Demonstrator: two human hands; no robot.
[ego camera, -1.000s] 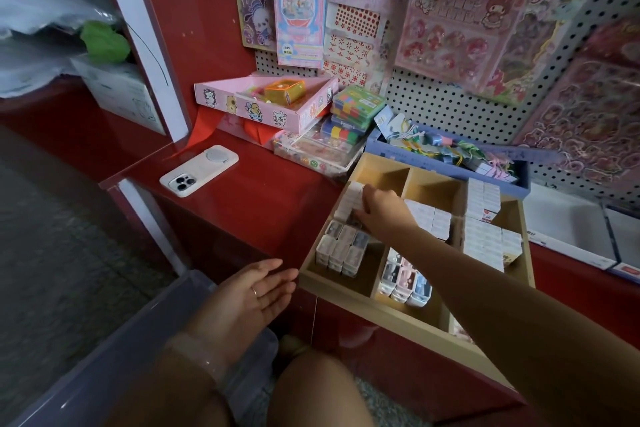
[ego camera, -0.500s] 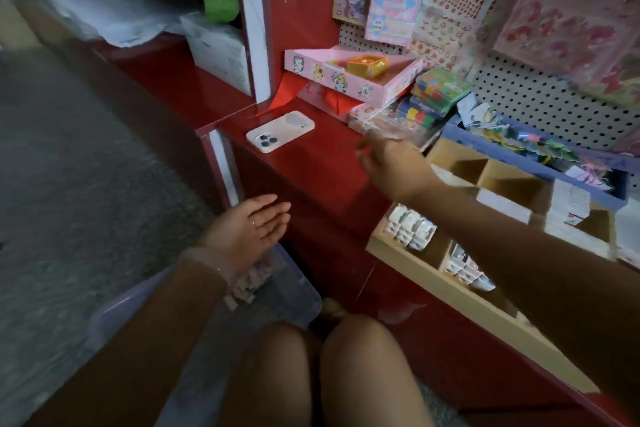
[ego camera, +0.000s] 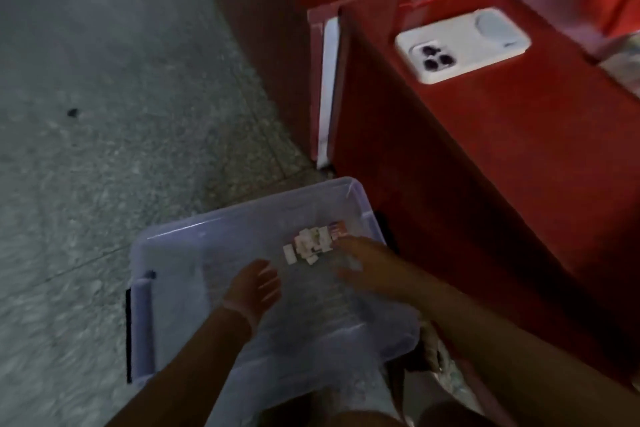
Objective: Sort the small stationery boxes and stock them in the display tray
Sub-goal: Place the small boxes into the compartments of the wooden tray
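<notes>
Two bare forearms enter from the lower edge of the view, with no sleeves reaching as far as the wrists. The left hand (ego camera: 254,284), at about 6 o'clock, has a pale, thin band around its wrist. The right hand (ego camera: 363,260), toward 4 o'clock, shows no band or other jewellery, though it is blurred. Bare knees show at the bottom edge, around 5 o'clock.

Small boxes (ego camera: 313,246) in bin (ego camera: 194,243) on floor (ego camera: 104,97); phone (ego camera: 462,45) on counter (ego camera: 519,149), right.
</notes>
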